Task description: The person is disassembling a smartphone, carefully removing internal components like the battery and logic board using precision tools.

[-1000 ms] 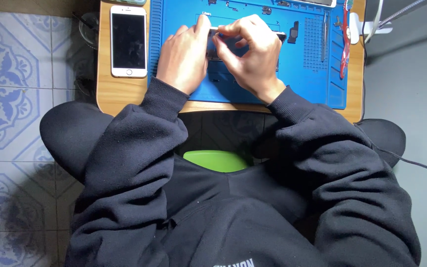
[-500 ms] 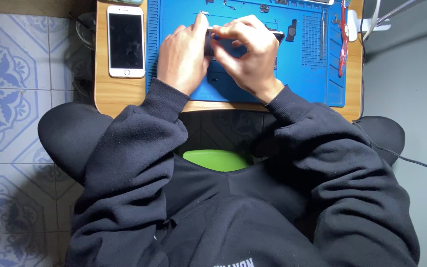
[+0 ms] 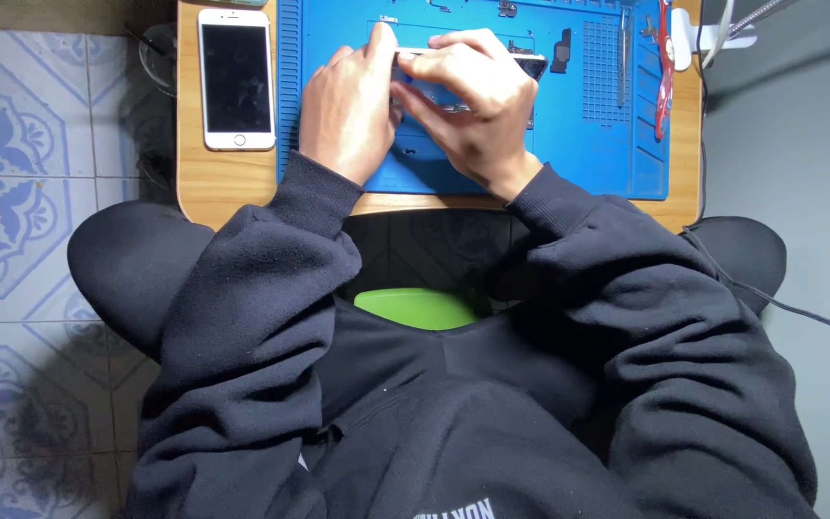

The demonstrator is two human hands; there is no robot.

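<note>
**Opened phone body held edge-on over the repair mat**

Both hands meet at 12 o'clock of the view, over the blue repair mat (image 3: 588, 144) on the small wooden surface (image 3: 232, 187). Left hand (image 3: 348, 111) and right hand (image 3: 473, 106) hold a thin, dark phone body (image 3: 521, 63) between them; its pale upper edge shows past the right-hand fingers (image 3: 453, 69). Fingers of both hands are closed narrow on it, pinching along the edges. Most of the piece is hidden by the hands.

Handling, judged: light, flat, stiff across the frame but fragile if it carries glass or a flex cable. Smooth sides, likely slippery. Best held by the long edges, not the faces; avoid twisting.

Surroundings: a white smartphone (image 3: 235, 77) lies face up at 10 o'clock, well apart from the hands, off the mat. Red-handled tool (image 3: 663, 72) lies at 2 o'clock near the mat's right rim. Small dark part (image 3: 561, 50) just beside the held piece.
</note>
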